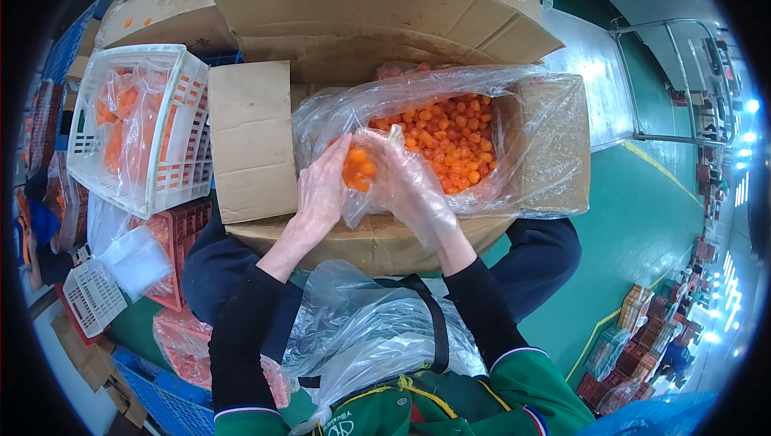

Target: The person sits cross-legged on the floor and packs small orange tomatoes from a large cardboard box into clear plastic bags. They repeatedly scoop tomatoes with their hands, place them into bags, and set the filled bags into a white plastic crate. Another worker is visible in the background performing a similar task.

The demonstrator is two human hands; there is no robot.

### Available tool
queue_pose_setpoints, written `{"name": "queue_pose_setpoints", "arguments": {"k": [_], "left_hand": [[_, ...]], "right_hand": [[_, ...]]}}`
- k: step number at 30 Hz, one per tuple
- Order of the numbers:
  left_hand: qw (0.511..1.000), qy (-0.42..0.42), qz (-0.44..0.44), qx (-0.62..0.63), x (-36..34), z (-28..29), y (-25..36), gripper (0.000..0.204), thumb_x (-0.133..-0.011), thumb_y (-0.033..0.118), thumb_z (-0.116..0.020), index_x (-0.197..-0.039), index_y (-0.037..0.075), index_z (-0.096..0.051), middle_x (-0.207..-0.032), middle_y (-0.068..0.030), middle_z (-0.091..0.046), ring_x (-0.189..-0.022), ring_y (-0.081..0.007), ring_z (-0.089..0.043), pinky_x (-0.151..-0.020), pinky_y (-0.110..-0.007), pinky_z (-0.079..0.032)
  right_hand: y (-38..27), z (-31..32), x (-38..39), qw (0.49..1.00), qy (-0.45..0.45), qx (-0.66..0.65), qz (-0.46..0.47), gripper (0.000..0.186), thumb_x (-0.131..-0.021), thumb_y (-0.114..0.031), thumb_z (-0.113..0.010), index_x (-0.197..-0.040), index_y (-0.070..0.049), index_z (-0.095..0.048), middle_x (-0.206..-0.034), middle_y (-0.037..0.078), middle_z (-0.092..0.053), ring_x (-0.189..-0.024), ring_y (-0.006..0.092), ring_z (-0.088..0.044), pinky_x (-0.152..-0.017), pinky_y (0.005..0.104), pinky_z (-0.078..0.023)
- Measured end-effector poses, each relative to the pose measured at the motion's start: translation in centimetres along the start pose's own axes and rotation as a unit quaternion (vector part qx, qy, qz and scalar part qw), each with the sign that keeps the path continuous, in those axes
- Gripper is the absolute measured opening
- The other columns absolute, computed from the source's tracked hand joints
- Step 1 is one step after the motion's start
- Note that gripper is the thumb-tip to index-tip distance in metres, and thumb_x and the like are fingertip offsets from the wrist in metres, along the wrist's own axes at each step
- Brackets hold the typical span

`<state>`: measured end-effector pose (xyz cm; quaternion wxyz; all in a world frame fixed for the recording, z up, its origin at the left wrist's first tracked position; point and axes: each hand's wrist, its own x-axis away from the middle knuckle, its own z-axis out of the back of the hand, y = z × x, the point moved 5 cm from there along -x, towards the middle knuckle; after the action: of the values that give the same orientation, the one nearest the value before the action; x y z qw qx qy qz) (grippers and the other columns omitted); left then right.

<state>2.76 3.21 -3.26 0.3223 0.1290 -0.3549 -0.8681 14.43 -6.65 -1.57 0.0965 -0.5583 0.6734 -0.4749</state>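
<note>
Between my hands is a small clear plastic bag with several round orange fruits inside. My left hand is bare and grips the bag from its left side, fingers curled at its upper edge. My right hand wears a thin clear plastic glove and closes around the bag's right side; its fingertips are partly hidden. Just beyond my hands, an open cardboard box holds a large clear liner bag, its mouth spread over a heap of loose orange fruits.
A white crate with bagged orange fruit stands left, above a red crate. Lower left are a blue crate and a small white basket. A metal cart stands right on the green floor. My knees flank the box.
</note>
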Motion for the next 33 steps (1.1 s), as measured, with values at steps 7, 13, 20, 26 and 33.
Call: {"name": "queue_pose_setpoints", "arguments": {"k": [7, 13, 20, 26, 33], "left_hand": [[1.0, -0.009, 0.002, -0.007, -0.2, 0.1, 0.3, 0.061, -0.078, -0.01, -0.055, -0.138, 0.001, -0.053, -0.134, -0.0208, -0.059, -0.114, -0.0393, -0.062, -0.097, -0.047, -0.052], [1.0, -0.006, 0.011, -0.005, -0.1, 0.2, 0.2, 0.062, -0.076, -0.008, -0.061, -0.137, 0.001, -0.054, -0.133, -0.0204, -0.059, -0.113, -0.0403, -0.062, -0.096, -0.047, -0.052], [1.0, -0.003, 0.003, -0.008, -0.1, 0.2, 0.1, 0.065, -0.074, -0.006, -0.069, -0.137, 0.001, -0.054, -0.134, -0.0196, -0.059, -0.113, -0.0394, -0.062, -0.095, -0.046, -0.052], [1.0, -0.009, 0.006, -0.009, -0.1, 0.3, 0.1, 0.064, -0.074, -0.008, -0.066, -0.137, 0.001, -0.054, -0.134, -0.0203, -0.059, -0.113, -0.04, -0.062, -0.095, -0.046, -0.052], [1.0, -0.007, 0.0, -0.012, 0.0, 0.3, 0.0, 0.064, -0.074, -0.009, -0.064, -0.137, 0.0, -0.054, -0.133, -0.0199, -0.059, -0.112, -0.0401, -0.062, -0.094, -0.047, -0.053]], "right_hand": [[-5.8, 10.6, -0.2, 0.602, 0.168, 0.767, 0.143, 0.056, -0.094, -0.051, -0.06, -0.117, -0.001, -0.067, -0.114, 0.021, -0.068, -0.103, 0.0328, -0.067, -0.089, 0.0406, -0.053], [-1.7, 13.7, -0.2, 0.466, 0.075, 0.875, -0.107, 0.059, -0.085, -0.056, -0.067, -0.105, 0.0, -0.064, -0.102, 0.023, -0.068, -0.095, 0.0389, -0.069, -0.079, 0.0478, -0.056], [-2.3, 14.6, 0.4, 0.603, 0.161, 0.78, 0.041, 0.036, -0.099, -0.03, -0.06, -0.116, 0.002, -0.057, -0.107, 0.023, -0.067, -0.096, 0.0357, -0.068, -0.084, 0.0456, -0.053], [-1.2, 16.8, -0.8, 0.972, 0.192, 0.044, -0.128, 0.025, -0.101, -0.025, -0.058, -0.115, -0.004, -0.059, -0.095, 0.008, -0.063, -0.071, 0.0165, -0.061, -0.06, 0.0278, -0.054], [-1.4, 12.1, -1.1, 0.946, 0.111, -0.288, -0.101, 0.026, -0.098, -0.021, -0.061, -0.117, -0.004, -0.058, -0.131, 0.02, -0.053, -0.123, 0.0371, -0.052, -0.099, 0.0491, -0.052]]}}
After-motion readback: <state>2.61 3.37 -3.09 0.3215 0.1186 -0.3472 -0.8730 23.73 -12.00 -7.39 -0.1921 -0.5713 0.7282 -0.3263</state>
